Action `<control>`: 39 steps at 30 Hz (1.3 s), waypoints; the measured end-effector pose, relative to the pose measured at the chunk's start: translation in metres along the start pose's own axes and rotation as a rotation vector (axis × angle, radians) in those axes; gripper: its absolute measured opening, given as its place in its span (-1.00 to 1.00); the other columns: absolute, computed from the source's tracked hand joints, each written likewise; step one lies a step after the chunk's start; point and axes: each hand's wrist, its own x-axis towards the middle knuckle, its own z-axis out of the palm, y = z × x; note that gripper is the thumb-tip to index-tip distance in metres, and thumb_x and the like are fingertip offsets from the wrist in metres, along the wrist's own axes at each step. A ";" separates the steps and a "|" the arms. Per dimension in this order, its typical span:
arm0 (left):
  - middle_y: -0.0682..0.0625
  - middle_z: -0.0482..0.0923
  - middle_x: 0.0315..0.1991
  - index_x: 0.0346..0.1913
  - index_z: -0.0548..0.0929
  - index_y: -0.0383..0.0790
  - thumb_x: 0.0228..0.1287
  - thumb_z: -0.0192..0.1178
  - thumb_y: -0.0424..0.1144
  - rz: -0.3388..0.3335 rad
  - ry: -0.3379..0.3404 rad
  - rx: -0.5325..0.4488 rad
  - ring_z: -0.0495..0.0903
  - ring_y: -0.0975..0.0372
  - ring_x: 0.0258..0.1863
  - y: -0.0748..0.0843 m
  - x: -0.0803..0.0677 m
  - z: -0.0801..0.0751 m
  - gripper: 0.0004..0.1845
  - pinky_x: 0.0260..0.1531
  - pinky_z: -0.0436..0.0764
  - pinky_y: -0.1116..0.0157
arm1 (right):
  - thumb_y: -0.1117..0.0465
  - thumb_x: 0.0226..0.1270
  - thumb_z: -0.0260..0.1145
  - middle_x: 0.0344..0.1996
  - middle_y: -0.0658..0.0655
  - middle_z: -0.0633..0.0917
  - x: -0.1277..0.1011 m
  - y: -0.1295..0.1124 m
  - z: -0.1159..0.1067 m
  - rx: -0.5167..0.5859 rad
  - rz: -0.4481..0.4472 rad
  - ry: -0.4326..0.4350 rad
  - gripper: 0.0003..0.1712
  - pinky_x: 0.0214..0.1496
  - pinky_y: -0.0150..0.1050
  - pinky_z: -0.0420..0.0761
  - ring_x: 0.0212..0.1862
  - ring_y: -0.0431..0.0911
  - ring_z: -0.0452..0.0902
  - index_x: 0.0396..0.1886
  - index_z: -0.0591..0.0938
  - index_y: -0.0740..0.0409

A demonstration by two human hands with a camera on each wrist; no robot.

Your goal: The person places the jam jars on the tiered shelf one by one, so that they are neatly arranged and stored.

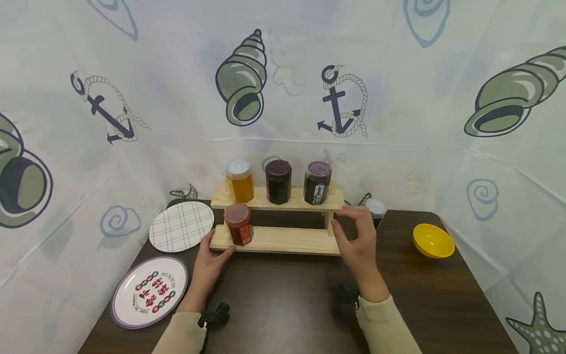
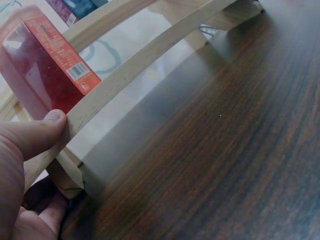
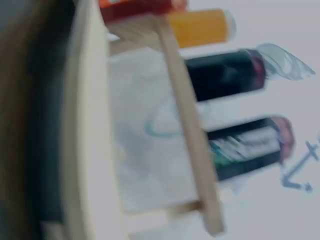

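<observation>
Our left hand (image 1: 208, 263) pinches the wooden rack's (image 1: 274, 239) lower shelf beside the red jar (image 1: 239, 224); our right hand (image 1: 358, 236) hovers, fingers spread.

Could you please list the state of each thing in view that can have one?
wooden rack: upright on the table, left end held.
red jar: upright, lidded, lower shelf.
orange jar: upright, lidded, upper shelf.
two dark jars: upright, lidded, upper shelf.
yellow bowl: tilted, empty.
left hand: gripping the rack.
right hand: open by the rack's right end.
</observation>
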 end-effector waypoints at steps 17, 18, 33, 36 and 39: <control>-0.26 0.05 0.75 0.78 -0.03 -0.08 0.45 0.50 -0.17 -0.006 -0.020 -0.015 0.21 -0.07 0.72 0.000 -0.008 -0.003 0.08 0.61 0.35 0.02 | 0.54 0.36 0.46 0.44 0.42 0.44 0.022 0.003 -0.070 -0.084 0.388 0.144 -0.28 0.77 -0.23 0.23 0.56 -0.02 0.33 0.49 0.46 0.41; -0.26 0.04 0.75 0.78 -0.03 -0.09 0.45 0.49 -0.17 -0.004 -0.020 -0.012 0.21 -0.07 0.72 0.001 -0.008 -0.003 0.08 0.61 0.35 0.02 | 0.53 0.37 0.47 0.50 0.38 0.41 0.019 0.007 -0.071 -0.089 0.422 0.141 -0.23 0.79 -0.21 0.19 0.60 -0.02 0.29 0.54 0.44 0.36; -0.25 0.07 0.75 0.78 -0.02 -0.09 0.44 0.50 -0.15 -0.019 -0.014 0.002 0.24 -0.05 0.71 -0.001 -0.005 -0.002 0.08 0.58 0.35 0.10 | 0.26 0.47 0.53 0.74 0.19 0.19 -0.072 0.126 -0.060 0.071 0.863 0.243 0.06 0.87 -0.03 -0.07 0.78 0.02 0.03 0.78 0.13 0.06; -0.25 0.05 0.75 0.79 -0.03 -0.08 0.44 0.50 -0.16 -0.015 -0.017 -0.011 0.22 -0.05 0.72 -0.001 -0.003 -0.001 0.09 0.60 0.35 0.08 | 0.26 0.48 0.52 0.73 0.23 0.20 -0.079 0.135 -0.058 0.080 0.885 0.236 0.06 0.87 -0.04 -0.08 0.78 0.05 0.04 0.78 0.12 0.08; -0.26 0.00 0.77 0.79 -0.06 -0.09 0.45 0.50 -0.15 -0.011 -0.015 -0.012 0.16 -0.07 0.75 0.001 -0.001 -0.001 0.11 0.64 0.32 0.02 | 0.24 0.46 0.54 0.73 0.19 0.22 -0.083 0.142 -0.057 0.117 0.905 0.233 0.06 0.86 -0.09 -0.06 0.78 0.02 0.05 0.77 0.13 0.05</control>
